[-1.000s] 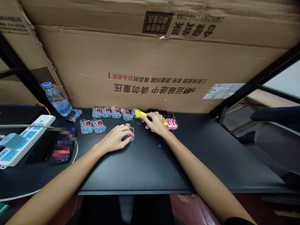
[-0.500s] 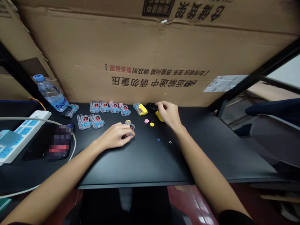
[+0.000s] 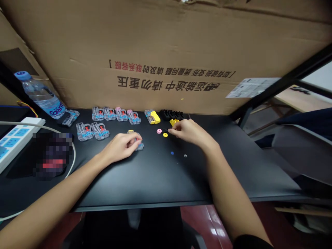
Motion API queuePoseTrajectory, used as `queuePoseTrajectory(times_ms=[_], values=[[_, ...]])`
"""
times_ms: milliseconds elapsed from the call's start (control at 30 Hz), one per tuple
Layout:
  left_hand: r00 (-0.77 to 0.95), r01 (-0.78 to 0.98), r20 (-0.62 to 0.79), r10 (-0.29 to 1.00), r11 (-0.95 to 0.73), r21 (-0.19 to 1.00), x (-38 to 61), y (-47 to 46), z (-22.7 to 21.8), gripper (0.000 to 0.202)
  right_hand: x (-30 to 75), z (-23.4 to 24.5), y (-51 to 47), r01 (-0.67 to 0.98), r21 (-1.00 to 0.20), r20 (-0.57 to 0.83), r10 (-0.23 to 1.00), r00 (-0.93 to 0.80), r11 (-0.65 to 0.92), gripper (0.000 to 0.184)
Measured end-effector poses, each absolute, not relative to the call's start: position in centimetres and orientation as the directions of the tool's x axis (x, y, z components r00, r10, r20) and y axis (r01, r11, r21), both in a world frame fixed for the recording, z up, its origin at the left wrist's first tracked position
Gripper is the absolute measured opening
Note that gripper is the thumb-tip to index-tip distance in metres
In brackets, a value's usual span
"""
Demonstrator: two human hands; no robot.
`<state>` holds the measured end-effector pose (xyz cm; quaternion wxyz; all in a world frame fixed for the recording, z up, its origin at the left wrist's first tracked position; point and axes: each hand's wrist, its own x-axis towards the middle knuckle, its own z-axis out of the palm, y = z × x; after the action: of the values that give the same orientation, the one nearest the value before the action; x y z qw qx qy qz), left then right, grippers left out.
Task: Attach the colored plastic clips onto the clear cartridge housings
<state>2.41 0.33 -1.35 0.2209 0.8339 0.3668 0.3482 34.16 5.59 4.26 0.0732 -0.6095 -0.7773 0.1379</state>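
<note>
My left hand (image 3: 119,146) rests on the table with its fingers curled over a small clear plastic device (image 3: 140,146), which has a yellow piece at its top edge. The fingers hide most of that device. Farther right, my right hand (image 3: 193,133) has thumb and fingertips pinched together low over the table, by some tiny black bits (image 3: 164,131). What they pinch, if anything, is too small to make out. Just behind those fingers lies a yellow plastic part (image 3: 174,122). A pink ring (image 3: 159,131) and a yellow ring (image 3: 165,135) lie left of the fingertips.
Several clear devices with red and blue insides (image 3: 100,130) stand at the back left. One device with a yellow cover (image 3: 153,117) sits beside a black slotted rack (image 3: 171,114). A blue disc (image 3: 172,153), a bottle (image 3: 43,97), a power strip (image 3: 20,135) and a cardboard wall (image 3: 155,41) surround the work.
My right hand has come down from the black rack toward me, to the tiny black bits. My left hand stays at the clear device. The whole view has shifted slightly.
</note>
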Motion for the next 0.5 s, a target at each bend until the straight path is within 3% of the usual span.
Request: queuePoseTrajectory(times_ms=[133,333,500], values=[[0.431,0.499,0.505,0.748,-0.664,0.557,2.3,0.4,-0.5,0.021,33.8,4.0,5.3,0.966,-0.216,-0.036,0.987,-0.155,0.144,0.029],[0.569,0.546,0.391,0.723,-0.688,0.478,2.4,0.2,-0.6,0.020,37.9,4.1,6.8,0.957,-0.288,0.383,0.920,0.081,0.036,0.025],[0.573,0.580,0.353,0.740,-0.670,0.463,2.5,0.2,-0.9,0.019,38.4,2.6,8.0,0.926,-0.344,0.378,0.926,-0.014,0.154,0.020]])
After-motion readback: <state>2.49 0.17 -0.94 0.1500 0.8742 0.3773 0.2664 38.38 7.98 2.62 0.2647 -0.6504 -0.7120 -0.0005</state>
